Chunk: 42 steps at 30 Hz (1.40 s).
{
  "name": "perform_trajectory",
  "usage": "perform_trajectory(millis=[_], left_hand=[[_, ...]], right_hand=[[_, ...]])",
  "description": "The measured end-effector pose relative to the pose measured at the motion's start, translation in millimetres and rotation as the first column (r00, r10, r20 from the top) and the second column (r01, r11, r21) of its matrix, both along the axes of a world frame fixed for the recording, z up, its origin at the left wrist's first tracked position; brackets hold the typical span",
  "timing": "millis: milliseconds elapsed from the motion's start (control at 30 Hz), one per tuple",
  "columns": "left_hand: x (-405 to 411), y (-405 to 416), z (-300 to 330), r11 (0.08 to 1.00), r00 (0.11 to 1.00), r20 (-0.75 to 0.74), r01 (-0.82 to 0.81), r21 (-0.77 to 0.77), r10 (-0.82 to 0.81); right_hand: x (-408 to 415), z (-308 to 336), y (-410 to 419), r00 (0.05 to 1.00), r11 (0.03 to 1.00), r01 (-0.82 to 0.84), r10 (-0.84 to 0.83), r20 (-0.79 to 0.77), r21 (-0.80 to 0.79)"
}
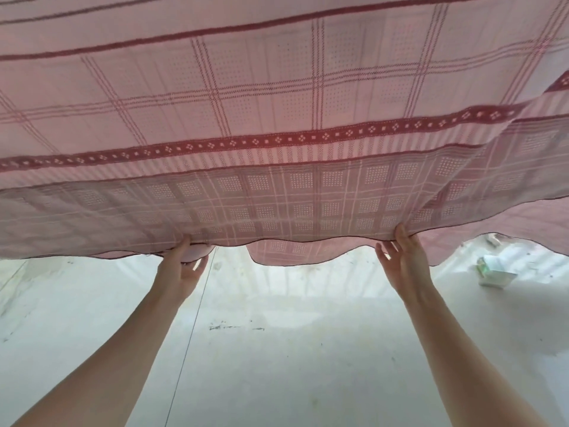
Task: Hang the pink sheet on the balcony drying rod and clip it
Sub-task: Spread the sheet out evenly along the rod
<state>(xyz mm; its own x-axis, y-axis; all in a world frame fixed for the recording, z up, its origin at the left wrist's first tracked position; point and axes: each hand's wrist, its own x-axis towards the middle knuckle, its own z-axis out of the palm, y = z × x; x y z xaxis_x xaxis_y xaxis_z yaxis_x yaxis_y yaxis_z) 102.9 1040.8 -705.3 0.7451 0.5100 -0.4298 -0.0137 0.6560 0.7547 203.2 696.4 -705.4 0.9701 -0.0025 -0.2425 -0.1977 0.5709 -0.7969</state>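
Left arm: bare, reaches up and forward from the lower left of the view, elbow nearly straight.
Left hand (181, 268): palm faces inward and up; the thumb lies on the near face of the pink sheet (277, 124) at its lower hem, the fingers (201, 263) curl behind the hem, pinching the cloth.
Right arm: bare, rises from the lower right, forearm long and straight, wrist slightly bent.
Right hand (403, 263): raised, palm turned toward the left; its fingers (401, 234) are extended and spread, with the tips touching the hem edge. No curl around the cloth is visible.
Spacing: the hands are well apart, at about the same height.
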Motion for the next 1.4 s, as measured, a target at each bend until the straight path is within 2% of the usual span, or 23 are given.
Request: perform_trajectory(millis=[267, 600, 800, 867, 967, 1033, 1133, 1167, 1200, 1233, 1267, 1300, 1333, 1367, 1400], left_hand=[[10.2, 9.8, -19.3, 0.997, 0.989, 0.127, 0.068, 0.04, -0.072], [13.8, 26.7, -14.2, 0.984, 0.962, 0.219, 0.143, 0.102, -0.162], [7.8, 36.8, -6.4, 0.987, 0.964, 0.221, 0.131, 0.089, -0.148], [5.4, 32.0, -3.4, 0.986, 0.964, 0.218, 0.138, 0.09, -0.154], [3.8, 22.2, -5.7, 0.99, 0.966, 0.219, 0.125, 0.058, -0.135], [4.1, 17.8, -7.5, 0.994, 0.967, 0.228, 0.11, 0.024, -0.112], [4.0, 12.3, -8.7, 0.995, 0.965, 0.244, 0.097, -0.009, -0.092], [4.1, 10.8, -9.3, 0.996, 0.965, 0.246, 0.091, -0.012, -0.085], [4.1, 9.9, -10.4, 0.996, 0.966, 0.243, 0.087, -0.011, -0.081], [3.7, 9.5, -11.9, 0.996, 0.967, 0.24, 0.085, -0.008, -0.08], [3.7, 9.7, -14.1, 0.996, 0.968, 0.236, 0.084, -0.006, -0.08], [2.8, 9.8, -16.3, 0.996, 0.969, 0.234, 0.087, -0.005, -0.083], [2.2, 10.1, -18.1, 0.996, 0.969, 0.23, 0.09, -0.004, -0.087], [1.8, 10.7, -19.5, 0.996, 0.971, 0.223, 0.091, -0.005, -0.088], [1.4, 11.7, -20.6, 0.996, 0.973, 0.217, 0.088, -0.01, -0.084]], right_hand=[[11.6, -25.2, 3.9, 0.997, 0.998, 0.058, -0.056, 0.049, -0.035], [2.4, -49.9, 19.1, 0.995, 0.992, 0.091, -0.093, -0.024, -0.085], [-10.7, -67.5, 37.5, 0.988, 0.991, 0.098, -0.108, -0.114, -0.089], [-8.4, -61.5, 45.4, 0.984, 0.994, 0.102, -0.106, -0.144, -0.033], [-4.6, -42.7, 58.9, 0.981, 0.984, 0.076, -0.045, -0.19, 0.163], [-5.4, -31.1, 68.9, 0.986, 0.95, 0.023, 0.03, -0.165, 0.311], [-11.8, -24.2, 82.7, 0.981, 0.891, -0.086, 0.153, -0.118, 0.446], [-14.8, -25.4, 88.2, 0.975, 0.869, -0.167, 0.216, -0.053, 0.465], [-8.1, -37.1, 88.4, 0.981, 0.871, -0.187, 0.187, 0.046, 0.453], [-4.1, -50.9, 77.8, 0.987, 0.871, -0.158, 0.143, 0.067, 0.466], [-7.2, -57.7, 74.9, 0.968, 0.818, -0.251, 0.221, 0.122, 0.517], [-17.7, -59.2, 70.9, 0.946, 0.792, -0.322, 0.294, 0.137, 0.519], [-27.0, -50.6, 78.7, 0.961, 0.874, -0.275, 0.26, 0.094, 0.401], [-37.7, -33.1, 90.2, 0.975, 0.956, -0.221, 0.214, 0.056, 0.194], [-35.3, -29.5, 95.7, 0.975, 0.96, -0.221, 0.214, 0.057, 0.174]])
